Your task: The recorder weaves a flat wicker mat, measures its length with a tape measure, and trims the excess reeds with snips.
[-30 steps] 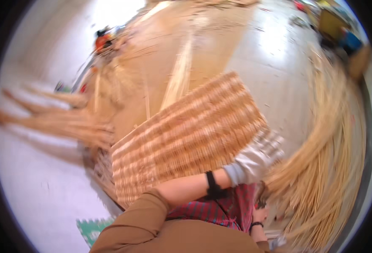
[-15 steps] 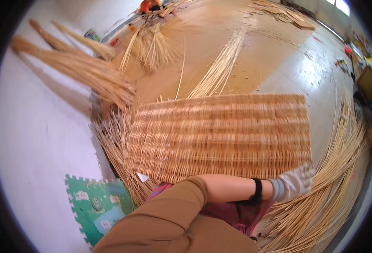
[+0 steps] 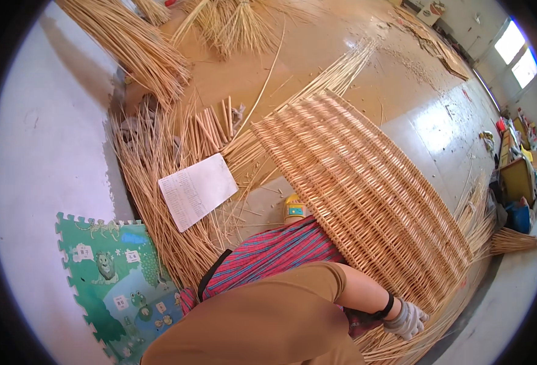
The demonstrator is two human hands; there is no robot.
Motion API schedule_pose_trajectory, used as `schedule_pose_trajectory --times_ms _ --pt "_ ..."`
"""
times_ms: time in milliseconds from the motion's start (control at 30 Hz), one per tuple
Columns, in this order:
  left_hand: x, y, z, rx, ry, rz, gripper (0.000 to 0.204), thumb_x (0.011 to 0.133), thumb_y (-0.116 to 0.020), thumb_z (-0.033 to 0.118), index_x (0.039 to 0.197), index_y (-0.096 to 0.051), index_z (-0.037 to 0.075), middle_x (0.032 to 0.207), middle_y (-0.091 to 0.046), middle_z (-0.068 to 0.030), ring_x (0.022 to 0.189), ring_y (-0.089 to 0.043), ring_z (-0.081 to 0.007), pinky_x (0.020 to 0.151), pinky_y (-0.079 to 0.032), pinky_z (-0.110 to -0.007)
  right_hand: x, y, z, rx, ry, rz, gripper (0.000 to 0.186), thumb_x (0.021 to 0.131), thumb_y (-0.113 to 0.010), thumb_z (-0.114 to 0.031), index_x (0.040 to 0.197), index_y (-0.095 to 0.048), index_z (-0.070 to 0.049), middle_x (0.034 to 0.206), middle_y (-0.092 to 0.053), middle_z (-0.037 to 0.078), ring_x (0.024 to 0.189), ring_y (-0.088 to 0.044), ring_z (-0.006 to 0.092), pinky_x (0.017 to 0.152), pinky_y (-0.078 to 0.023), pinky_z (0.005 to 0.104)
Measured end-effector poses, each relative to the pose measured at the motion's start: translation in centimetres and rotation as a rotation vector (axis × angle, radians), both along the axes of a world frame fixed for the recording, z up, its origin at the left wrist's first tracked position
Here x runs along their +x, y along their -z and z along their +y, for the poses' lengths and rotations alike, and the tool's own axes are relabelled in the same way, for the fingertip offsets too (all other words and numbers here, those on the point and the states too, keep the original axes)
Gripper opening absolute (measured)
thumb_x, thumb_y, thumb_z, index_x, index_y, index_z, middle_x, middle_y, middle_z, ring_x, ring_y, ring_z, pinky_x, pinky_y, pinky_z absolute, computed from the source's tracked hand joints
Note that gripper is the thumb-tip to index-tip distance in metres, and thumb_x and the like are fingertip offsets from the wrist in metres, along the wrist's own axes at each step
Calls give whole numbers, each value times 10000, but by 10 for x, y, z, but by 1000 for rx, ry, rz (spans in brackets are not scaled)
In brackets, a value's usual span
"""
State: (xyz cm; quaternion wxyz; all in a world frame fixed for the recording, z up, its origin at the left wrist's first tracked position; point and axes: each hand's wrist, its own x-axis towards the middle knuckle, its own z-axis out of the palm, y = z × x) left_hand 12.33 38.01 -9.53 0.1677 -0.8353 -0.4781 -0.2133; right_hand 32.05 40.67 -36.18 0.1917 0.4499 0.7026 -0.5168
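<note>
A large rectangular woven wicker panel (image 3: 372, 201) slants across the middle and right, over my lap. My left arm crosses my body toward the right. My left hand (image 3: 407, 320), in a pale grey-white knit glove with a black band at the wrist, is at the panel's near corner, its fingers curled against the edge. Whether the thumb reaches underneath cannot be seen. My right hand does not show. Red-and-blue striped cloth (image 3: 280, 243) covers my lap, and a yellow slipper (image 3: 294, 208) shows beside the panel's left edge.
Loose wicker rods (image 3: 171, 213) lie along the left wall, with a written paper sheet (image 3: 198, 191) on them. A green foam mat (image 3: 116, 286) is at the lower left. Bundled rods (image 3: 128, 45) lean farther off. More rods (image 3: 478, 219) lie at right, near stacked clutter (image 3: 518, 176).
The panel has turned clockwise and moved right, uncovering the paper and slipper. My left hand has moved nearer along with its corner. The view has tilted and shifted; the far person is out of sight.
</note>
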Motion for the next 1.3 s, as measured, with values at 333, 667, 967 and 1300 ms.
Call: schedule_pose_trajectory --times_ms 333,667,967,1300 --pt "-24 -1 -22 -138 -196 10 237 922 -648 311 1134 -693 215 1191 -697 48 1287 -552 -208 1233 -270 -573 4 -6 -3 -37 -15 -9 691 909 -652 -448 1408 -496 2 1181 -651 154 1093 -635 269 914 -500 389" --pt "-36 25 -27 -61 -296 -4 147 926 -625 292 1061 -669 255 1059 -691 61 1205 -587 -187 1219 -272 -536 5 0 -3 -71 -21 1 605 945 -613 -417 1369 -533 7 1118 -668 131 1028 -651 257 864 -511 391" --pt "-37 43 -16 -47 -349 25 168 949 -591 288 1083 -677 235 1123 -701 39 1230 -583 -205 1216 -285 -548 12 5 -1 -110 -18 2 535 978 -579 -389 1333 -566 11 1061 -684 111 970 -666 247 819 -521 394" --pt "-69 11 -44 45 -568 -328 220 823 -603 134 933 -738 -2 1001 -709 -198 949 -674 -364 873 -546 -480 31 1 7 -169 189 268 470 1014 -541 -357 1294 -603 16 998 -701 88 905 -683 235 769 -533 397"
